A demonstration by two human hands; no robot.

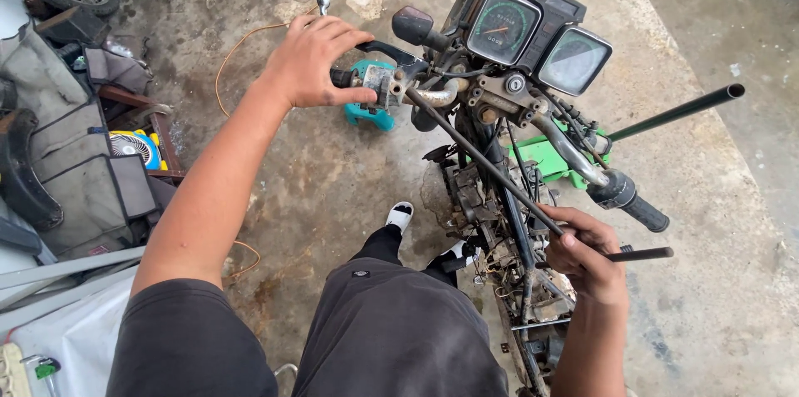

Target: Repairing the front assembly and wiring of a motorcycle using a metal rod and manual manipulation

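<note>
At the far left end of the handlebar (437, 96), the left hand (316, 60) is closed over the grip and switch housing (379, 85), while near and to the right the right hand (587, 251) clasps a thin dark rod (491, 168) that runs up toward the gauges (537, 43). The stripped motorcycle frame (508, 280) stands just right of the person's knee. If the rod slips in that loose-looking clasp, or the bars swing, the frame could tip onto the concrete floor (333, 189).
</note>
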